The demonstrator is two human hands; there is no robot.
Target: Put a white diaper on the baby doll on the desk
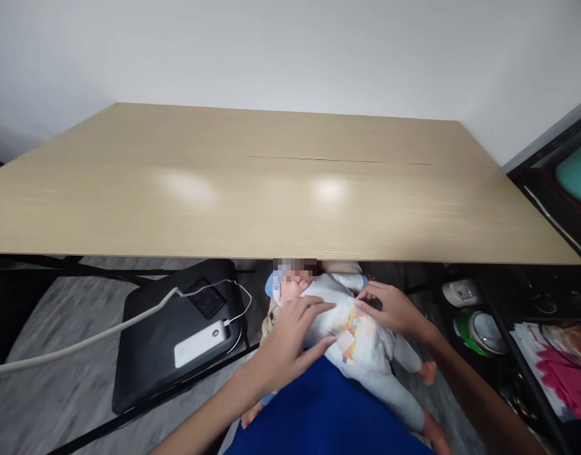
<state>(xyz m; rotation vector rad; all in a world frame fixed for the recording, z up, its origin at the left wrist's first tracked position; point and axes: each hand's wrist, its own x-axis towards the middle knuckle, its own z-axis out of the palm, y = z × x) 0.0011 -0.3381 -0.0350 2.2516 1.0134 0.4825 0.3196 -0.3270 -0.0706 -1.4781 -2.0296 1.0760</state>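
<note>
A baby doll [361,344] in a white romper with a coloured print lies on its back below the table's front edge, head toward the table, a blue cap on its head. My left hand [290,344] rests on the doll's chest and shoulder, fingers stretched out and apart. My right hand [389,309] lies on the doll's other side by its arm, fingers bent and pressed on the white cloth. A blue cloth [323,411] lies under the doll, nearest to me.
A wide light-wood table [271,189] fills the upper view. A black chair seat [167,341] at the left carries a white power bank [200,343], a dark phone and a white cable. Shelves with bowls [480,328] and pink cloth stand at the right.
</note>
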